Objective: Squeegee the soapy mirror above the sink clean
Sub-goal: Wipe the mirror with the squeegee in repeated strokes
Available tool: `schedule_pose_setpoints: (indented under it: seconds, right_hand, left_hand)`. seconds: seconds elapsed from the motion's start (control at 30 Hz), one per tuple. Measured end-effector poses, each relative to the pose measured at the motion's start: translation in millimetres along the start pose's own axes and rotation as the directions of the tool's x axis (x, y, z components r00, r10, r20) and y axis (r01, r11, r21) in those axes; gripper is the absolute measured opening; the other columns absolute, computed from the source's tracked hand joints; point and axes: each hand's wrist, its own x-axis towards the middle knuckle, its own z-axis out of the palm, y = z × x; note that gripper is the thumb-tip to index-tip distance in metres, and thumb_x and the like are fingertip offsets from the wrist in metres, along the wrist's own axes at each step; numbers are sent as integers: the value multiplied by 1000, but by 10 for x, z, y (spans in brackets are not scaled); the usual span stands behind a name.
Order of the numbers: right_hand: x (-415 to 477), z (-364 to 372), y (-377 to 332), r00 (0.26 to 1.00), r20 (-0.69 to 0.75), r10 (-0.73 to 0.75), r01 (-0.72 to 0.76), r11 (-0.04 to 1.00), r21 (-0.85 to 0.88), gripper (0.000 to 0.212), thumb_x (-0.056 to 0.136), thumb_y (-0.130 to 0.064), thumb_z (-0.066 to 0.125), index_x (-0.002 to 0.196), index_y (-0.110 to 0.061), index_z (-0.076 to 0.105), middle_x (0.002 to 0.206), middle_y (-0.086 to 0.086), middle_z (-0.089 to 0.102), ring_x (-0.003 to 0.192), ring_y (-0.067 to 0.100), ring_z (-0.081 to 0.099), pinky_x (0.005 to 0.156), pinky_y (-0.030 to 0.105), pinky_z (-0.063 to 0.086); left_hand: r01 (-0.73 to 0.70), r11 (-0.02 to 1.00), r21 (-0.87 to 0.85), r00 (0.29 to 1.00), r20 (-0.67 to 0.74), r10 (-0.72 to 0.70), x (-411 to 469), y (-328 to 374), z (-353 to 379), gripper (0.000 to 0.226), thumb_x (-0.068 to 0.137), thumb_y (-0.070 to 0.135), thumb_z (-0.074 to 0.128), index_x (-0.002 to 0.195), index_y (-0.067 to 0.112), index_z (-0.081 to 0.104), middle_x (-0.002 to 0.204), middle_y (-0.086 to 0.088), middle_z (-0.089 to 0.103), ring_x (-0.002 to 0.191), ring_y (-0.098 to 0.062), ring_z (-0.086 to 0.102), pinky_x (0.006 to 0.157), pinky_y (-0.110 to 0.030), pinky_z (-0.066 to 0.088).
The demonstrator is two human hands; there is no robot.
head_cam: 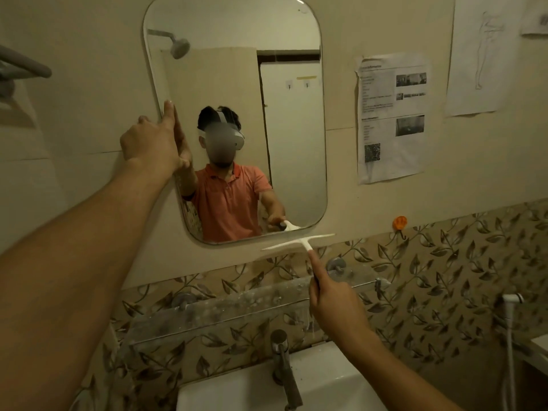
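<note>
The sink (332, 378) sat white at the bottom of the view, and what showed of its basin held nothing I could see; a metal tap (284, 372) rose from its back edge. Above it ran a glass shelf (237, 310), cloudy with white spots, with nothing standing on it.

The mirror (234, 84) hung on the beige wall over the shelf, a tall pane with rounded corners. Its glass looked mostly clear, with a faint haze down the left side.

The left hand (154, 140) was stretched up and out, arm nearly straight, palm flat and fingers pointing upward against the mirror's left edge. Its grip was released, holding nothing.

The right hand (335, 304) was raised in front of the shelf, its grip clenched around the handle of a white squeegee (299, 243), forefinger laid along the shaft. The squeegee's blade lay almost level, tilted slightly up to the right, just below the mirror's bottom right corner and against the wall.

Printed sheets (391, 117) were stuck to the wall right of the mirror, and an orange hook (399, 223) sat below them.
</note>
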Motion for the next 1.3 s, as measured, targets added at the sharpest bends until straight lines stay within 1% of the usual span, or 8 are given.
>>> schedule_pose_setpoints:
  seconds: [0.43, 0.53, 0.6, 0.67, 0.77, 0.87, 1.1, 1.3]
  right_hand:
    - [-280, -80, 153, 995, 104, -2, -5, 998, 67, 71, 108, -41, 38, 150, -63, -15, 67, -3, 64, 61, 14, 64, 59, 29, 53]
    - [-106, -369, -101, 998, 10, -68, 66, 987, 145, 67, 107, -41, 43, 150, -66, -1, 56, -10, 59, 59, 5, 64, 52, 24, 48]
    - [105, -681, -341, 985, -109, -132, 153, 965, 213, 62, 103, -48, 41, 148, -71, 4, 57, -7, 63, 53, 11, 63, 49, 30, 49]
    - [412, -1036, -635, 957, -199, -210, 242, 959, 149, 58, 97, -61, 30, 145, -76, 0, 56, 1, 61, 50, 14, 61, 50, 39, 56]
    - [963, -1541, -1176, 911, -244, -332, 344, 939, 4, 59, 97, -65, 20, 152, -65, 0, 61, 1, 59, 48, 13, 60, 49, 35, 57]
    - [1462, -1907, -1822, 851, -263, -455, 435, 890, -134, 64, 97, -63, 12, 159, -49, 10, 58, -3, 53, 42, 9, 50, 41, 24, 42]
    - [2221, -2114, -2764, 745, -292, -600, 531, 798, -285, 51, 111, -46, 24, 161, -43, 12, 66, 3, 58, 48, 15, 58, 44, 28, 52]
    - [2430, -2132, -2932, 730, -289, -619, 529, 780, -334, 51, 111, -45, 23, 161, -43, 10, 73, 7, 57, 57, 19, 59, 54, 33, 56]
  left_hand:
    - [-18, 997, -69, 1000, -1, 18, 30, -57, 11, 116, 80, 50, 80, 160, 34, -2, 125, -26, 49, 111, -39, 56, 84, -44, 51]
    - [-33, 996, -88, 999, 0, 33, -1, -64, -27, 105, 88, 47, 72, 161, 29, -1, 133, -25, 46, 118, -37, 53, 92, -41, 48]
    - [-37, 995, -90, 999, -12, 36, -28, -67, -25, 104, 88, 46, 71, 161, 27, -1, 136, -24, 44, 121, -36, 51, 95, -39, 46]
    - [-32, 996, -78, 999, -12, 31, -21, -63, -43, 108, 86, 47, 73, 161, 25, -2, 139, -24, 43, 124, -35, 49, 100, -39, 44]
    - [-12, 998, -61, 1000, 18, 13, -12, -47, -28, 110, 87, 46, 73, 161, 25, -6, 145, -25, 40, 131, -35, 45, 107, -39, 41]
    - [3, 998, -60, 1000, -20, -4, -10, -50, 38, 105, 92, 41, 69, 161, 26, -8, 148, -23, 39, 133, -34, 44, 109, -40, 40]
    - [20, 997, -79, 998, -52, -24, 15, -66, 138, 111, 90, 38, 73, 160, 26, -12, 160, -23, 26, 140, -35, 41, 110, -44, 40]
    - [16, 997, -74, 999, -28, -18, 18, -50, 104, 113, 88, 42, 74, 160, 26, -13, 157, -25, 28, 137, -37, 45, 110, -45, 41]
